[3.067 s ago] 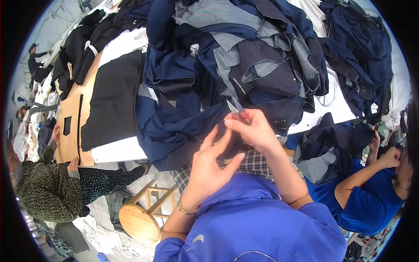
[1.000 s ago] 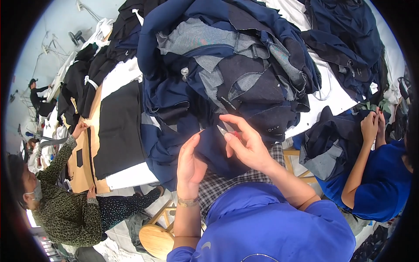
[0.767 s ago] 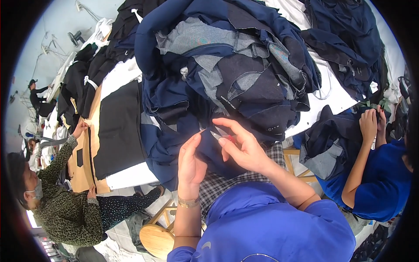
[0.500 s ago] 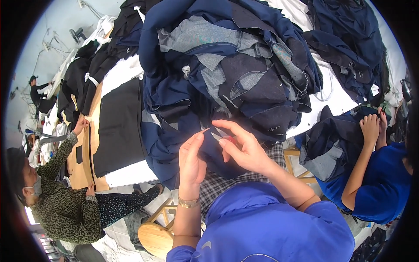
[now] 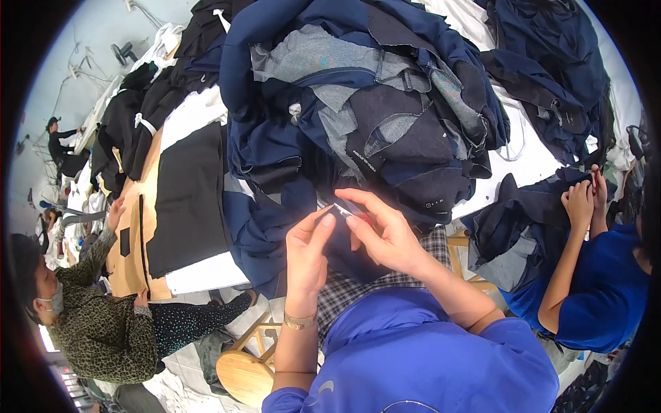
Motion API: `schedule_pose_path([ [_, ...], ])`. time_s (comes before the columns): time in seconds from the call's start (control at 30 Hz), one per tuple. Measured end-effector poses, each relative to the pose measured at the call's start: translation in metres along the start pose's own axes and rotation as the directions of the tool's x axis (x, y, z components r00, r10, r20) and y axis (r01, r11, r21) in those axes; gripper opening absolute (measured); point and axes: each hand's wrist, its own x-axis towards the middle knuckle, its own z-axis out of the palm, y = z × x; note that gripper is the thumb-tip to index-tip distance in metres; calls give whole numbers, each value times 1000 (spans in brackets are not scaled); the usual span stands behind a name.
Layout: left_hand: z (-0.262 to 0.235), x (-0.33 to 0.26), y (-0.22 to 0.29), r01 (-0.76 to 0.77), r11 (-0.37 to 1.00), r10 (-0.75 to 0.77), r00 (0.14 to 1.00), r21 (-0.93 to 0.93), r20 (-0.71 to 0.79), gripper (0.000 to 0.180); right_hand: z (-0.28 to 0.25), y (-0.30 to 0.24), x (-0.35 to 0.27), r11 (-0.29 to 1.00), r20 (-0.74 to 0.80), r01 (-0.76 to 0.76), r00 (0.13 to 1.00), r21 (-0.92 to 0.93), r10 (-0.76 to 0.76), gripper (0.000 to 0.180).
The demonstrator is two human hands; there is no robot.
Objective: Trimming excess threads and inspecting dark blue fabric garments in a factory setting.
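Note:
My right hand is closed round a pair of thread snips with pale metal blades and a bit of red showing by the fingers. Thumb and forefinger pinched, my left hand meets the blade tips; what it holds is too small to make out. Navy cloth hangs below both hands, over my lap. Directly ahead rises a big heap of navy and dark grey garments with frayed edges and grey undersides.
A white table carries the heap and black cloth panels. At left a person in a leopard-print top reaches over a tan board. A person in blue handles dark cloth at right. A wooden stool stands lower left.
My left fingertips have come closer to the snips, and the blades now meet them. The person at left has moved one hand farther up the board. The person at right has shifted their hands slightly.

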Motion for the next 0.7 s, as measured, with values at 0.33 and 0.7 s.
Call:
schedule_pose_path([
  [0.33,5,-3,1,6,1000,-7,999,-16,-49,20,-11,8,0,894,43,-86,996,440,75,41],
  [0.7,6,-1,0,-48,999,48,998,14,-40,18,-6,18,-3,961,96,-78,994,265,54,37],
])
